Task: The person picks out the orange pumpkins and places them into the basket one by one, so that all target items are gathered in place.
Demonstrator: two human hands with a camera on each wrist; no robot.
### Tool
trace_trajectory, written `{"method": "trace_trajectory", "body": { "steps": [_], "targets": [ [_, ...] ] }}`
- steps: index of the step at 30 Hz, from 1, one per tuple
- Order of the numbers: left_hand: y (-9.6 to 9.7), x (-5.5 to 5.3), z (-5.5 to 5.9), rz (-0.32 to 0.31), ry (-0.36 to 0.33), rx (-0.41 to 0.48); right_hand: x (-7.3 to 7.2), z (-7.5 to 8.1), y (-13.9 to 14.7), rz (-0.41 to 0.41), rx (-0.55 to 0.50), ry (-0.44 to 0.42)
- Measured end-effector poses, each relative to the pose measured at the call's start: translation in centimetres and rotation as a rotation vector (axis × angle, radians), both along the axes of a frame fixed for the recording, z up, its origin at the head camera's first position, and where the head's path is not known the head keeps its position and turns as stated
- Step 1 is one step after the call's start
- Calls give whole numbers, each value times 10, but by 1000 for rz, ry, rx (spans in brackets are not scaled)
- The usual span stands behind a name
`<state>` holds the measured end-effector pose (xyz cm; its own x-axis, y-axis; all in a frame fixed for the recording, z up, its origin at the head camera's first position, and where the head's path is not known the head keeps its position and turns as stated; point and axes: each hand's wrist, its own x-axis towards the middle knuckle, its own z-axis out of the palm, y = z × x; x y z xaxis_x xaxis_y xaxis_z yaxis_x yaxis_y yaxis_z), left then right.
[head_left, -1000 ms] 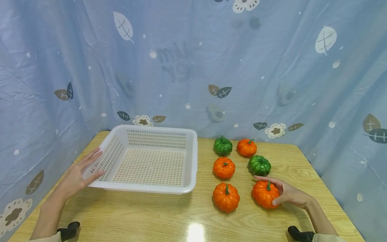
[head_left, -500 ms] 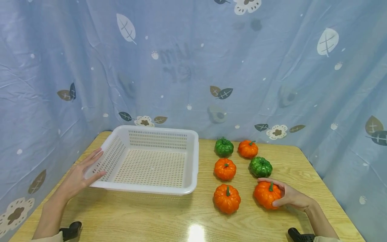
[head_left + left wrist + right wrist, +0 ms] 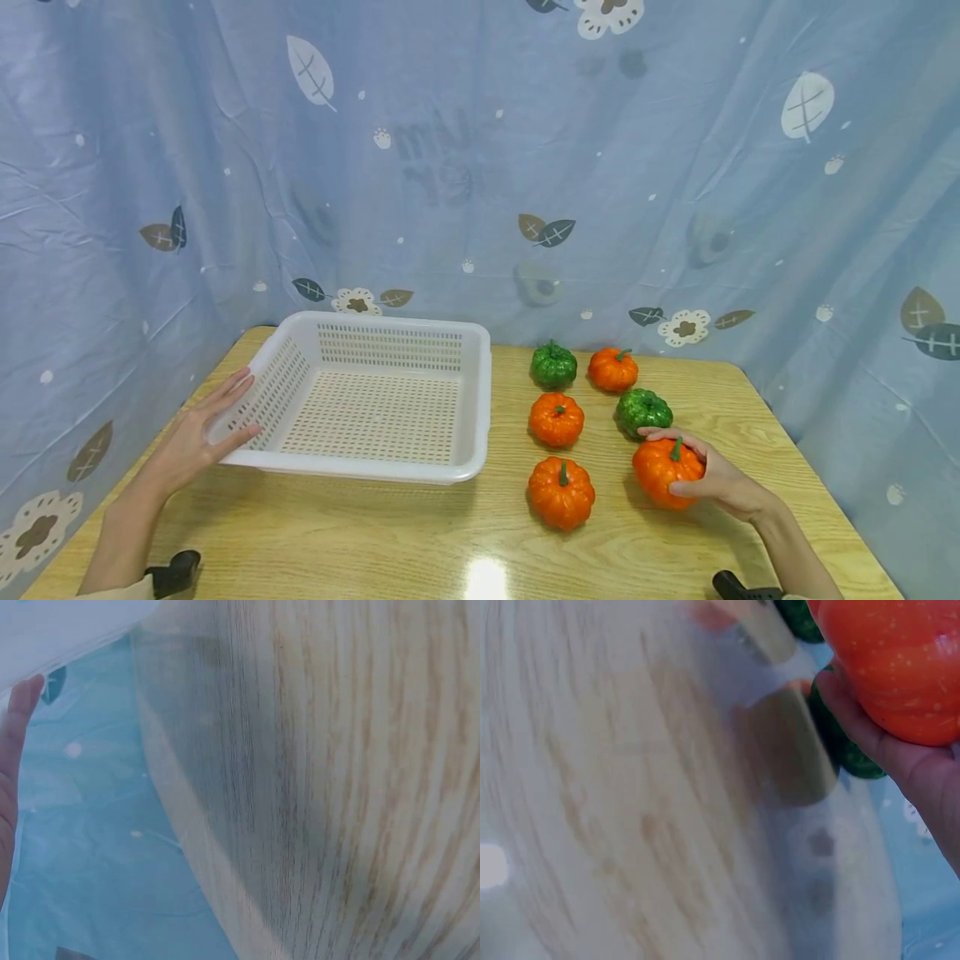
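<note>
On the right of the head view, my right hand (image 3: 716,479) grips a small orange pumpkin (image 3: 663,473) with a green stem, thumb at its near side and fingers round its far side. The right wrist view shows this pumpkin (image 3: 904,671) big against the palm, held over the wooden table. My left hand (image 3: 187,437) rests at the left end of a white slotted plastic basket (image 3: 375,467), fingers straight and thumb spread over the rim. In the left wrist view a fingertip (image 3: 28,690) touches the basket's underside edge.
A green pumpkin (image 3: 643,412) sits just behind the held one. To its left and back stand an orange pumpkin (image 3: 561,492), another orange pumpkin (image 3: 556,419), a green pumpkin (image 3: 553,365) and an orange pumpkin (image 3: 612,370). A blue patterned curtain (image 3: 465,167) closes off the table's back and sides.
My right hand has closed round the nearest right orange pumpkin and raised it slightly off the table. My left hand and the basket have stayed in place.
</note>
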<state>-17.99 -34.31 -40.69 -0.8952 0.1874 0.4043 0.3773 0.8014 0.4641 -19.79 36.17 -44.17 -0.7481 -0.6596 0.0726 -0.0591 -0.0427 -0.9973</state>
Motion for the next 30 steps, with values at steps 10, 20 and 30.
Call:
{"method": "trace_trajectory", "body": {
  "steps": [10,20,30],
  "targets": [
    [0,-1,0,-1,36,-23,14,24,-19,-70,20,68],
    [-1,-1,-1,0,48,-17,24,48,-50,-126,15,197],
    [0,-1,-1,-3,38,1,21,61,-81,-112,63,211]
  ]
}}
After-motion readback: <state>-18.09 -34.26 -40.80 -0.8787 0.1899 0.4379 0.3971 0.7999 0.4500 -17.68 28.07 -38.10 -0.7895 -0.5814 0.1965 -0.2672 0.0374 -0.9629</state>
